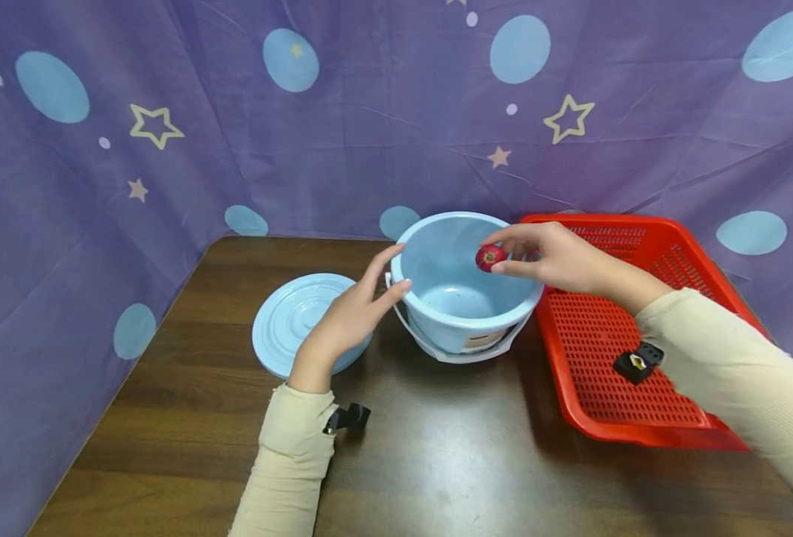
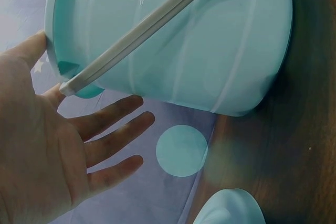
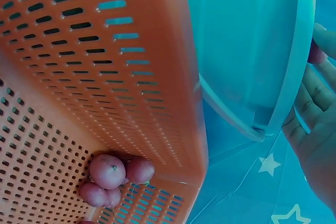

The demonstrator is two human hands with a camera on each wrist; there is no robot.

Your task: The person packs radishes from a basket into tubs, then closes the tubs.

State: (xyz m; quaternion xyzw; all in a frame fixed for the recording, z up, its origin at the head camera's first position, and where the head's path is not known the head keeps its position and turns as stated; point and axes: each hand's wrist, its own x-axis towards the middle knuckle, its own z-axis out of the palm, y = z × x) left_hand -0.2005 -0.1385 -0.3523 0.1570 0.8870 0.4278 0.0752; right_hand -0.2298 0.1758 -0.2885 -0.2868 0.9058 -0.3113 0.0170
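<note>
A light blue bucket point(image 1: 430, 321) stands upright on the table, its pale handle point(image 2: 152, 27) hanging down. My right hand point(image 1: 557, 257) pinches a round red radish point(image 1: 486, 259) between thumb and fingers, over the bucket's mouth. In the right wrist view the rim partly covers that radish point(image 3: 317, 54). On the other side, my left hand point(image 1: 349, 313) is at the rim with fingers spread and fairly straight. Its thumb touches the rim in the left wrist view, where the other fingers extend alongside the outer wall.
A red perforated basket point(image 1: 574, 406) stands right of the bucket, close against it. Several radishes point(image 3: 107, 171) lie in its corner in the right wrist view. Left of the bucket, the blue lid point(image 1: 289, 321) lies on the wooden table point(image 1: 188, 418). A purple patterned cloth point(image 1: 369, 112) hangs behind.
</note>
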